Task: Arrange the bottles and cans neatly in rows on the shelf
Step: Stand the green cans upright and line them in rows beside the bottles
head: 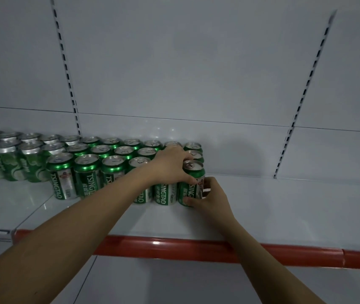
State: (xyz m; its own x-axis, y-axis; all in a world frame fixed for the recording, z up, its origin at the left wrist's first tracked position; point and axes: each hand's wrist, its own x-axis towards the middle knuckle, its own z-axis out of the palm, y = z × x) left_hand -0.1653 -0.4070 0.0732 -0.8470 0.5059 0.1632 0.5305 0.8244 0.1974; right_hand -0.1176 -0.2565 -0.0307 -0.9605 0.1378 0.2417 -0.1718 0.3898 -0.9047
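Head view: a pale grey metal shop shelf (284, 205) with a plain back panel, slotted uprights (306, 91) running up the wall, and a red price strip (196, 249) along the front edge. The right half of the shelf surface has nothing on it; the left half carries green Tsingtao beer cans (86, 172), upright, packed in three rows from front to back. Further left stand other green cans with a different, paler label (10, 163) — their front row sits further back than the Tsingtao front row.

Both bare forearms reach in from below. The left hand (170, 165) lies over the tops of the cans at the right end of the block, palm down, fingers curled over the rim of the end can (193, 183), thumb pressed against its front near the top. It appears to steady the block so neighbours do not shift.

The right hand (209, 194) grips the same end can low on its right side, fingers and thumb curled around the label. The can stands upright at the right end of the front row, touching the can to its left.

Judged from this, the can is being turned or nudged so its label faces forward and it lines up with the row — two hands, because a single push could knock the tight block askew.
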